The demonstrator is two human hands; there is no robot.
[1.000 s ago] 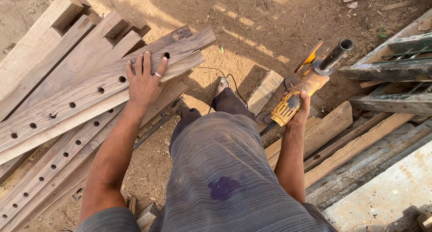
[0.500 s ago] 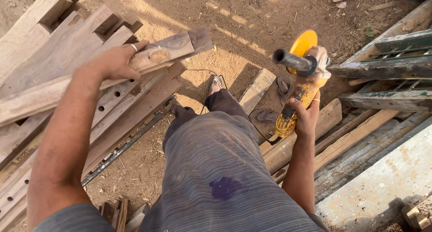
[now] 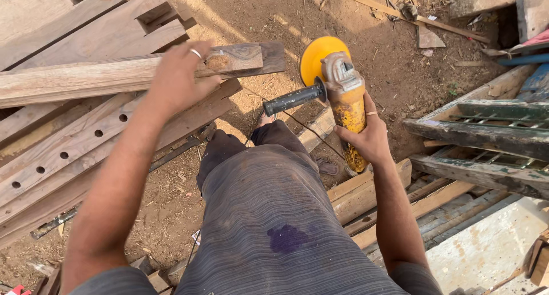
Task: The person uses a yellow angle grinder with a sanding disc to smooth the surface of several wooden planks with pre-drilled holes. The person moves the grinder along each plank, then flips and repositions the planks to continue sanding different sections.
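I had the angle grinder (image 3: 346, 109) upright in my right hand (image 3: 369, 138), fingers wrapped round its yellow body, its yellow guard at the top and the black side handle (image 3: 294, 99) jutting toward my left. A second before it had lain lower and tilted away to the right; now it stood raised in front of my knees, which I judged meant the tool was being brought round toward the wood. My left hand (image 3: 180, 78) lay on the long plank (image 3: 114, 75), fingers spread over its upper edge near the knotted end rather than closed under it. A second earlier that plank had been flat on the pile with my palm on it; now it stood on edge across the stack, lifted clear of the drilled boards (image 3: 74, 146) beneath. Those boards sloped toward the lower left of the dirt floor (image 3: 354, 20). At the right edge lay weathered green frames (image 3: 486, 123) and loose timbers (image 3: 366, 192). I saw no packages, labels or signs anywhere.
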